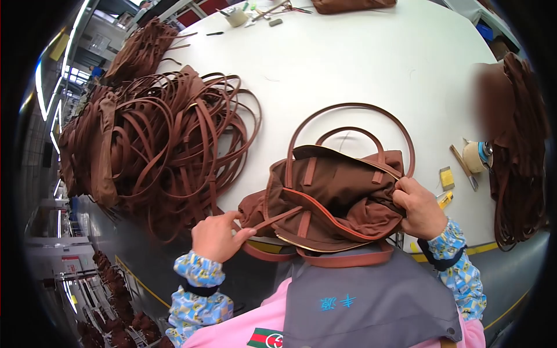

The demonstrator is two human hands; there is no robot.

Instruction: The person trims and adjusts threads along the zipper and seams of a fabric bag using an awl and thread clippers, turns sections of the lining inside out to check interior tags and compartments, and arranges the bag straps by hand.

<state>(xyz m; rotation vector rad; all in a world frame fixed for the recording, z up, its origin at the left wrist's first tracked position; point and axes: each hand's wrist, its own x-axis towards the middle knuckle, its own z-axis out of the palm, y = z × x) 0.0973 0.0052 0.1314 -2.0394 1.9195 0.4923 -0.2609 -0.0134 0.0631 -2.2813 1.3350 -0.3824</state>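
A brown bag [342,180] with two long looped handles lies at the near edge of the white table, its mouth open and its dark lining showing. My right hand [419,207] is closed on the bag's right edge, near the end of the zipper. At the bag's left end, my left hand [219,236] has its thumb and forefinger around a thin brown strap [278,218] that runs across the bag's opening. One handle hangs over the table edge against the grey apron [371,296].
A big pile of brown bags [156,139] with tangled straps fills the table's left side. More brown bags [516,145] hang at the right edge, beside a white pot [474,156], a yellow block [446,178] and a yellow cutter [445,200]. Small tools lie at the far edge.
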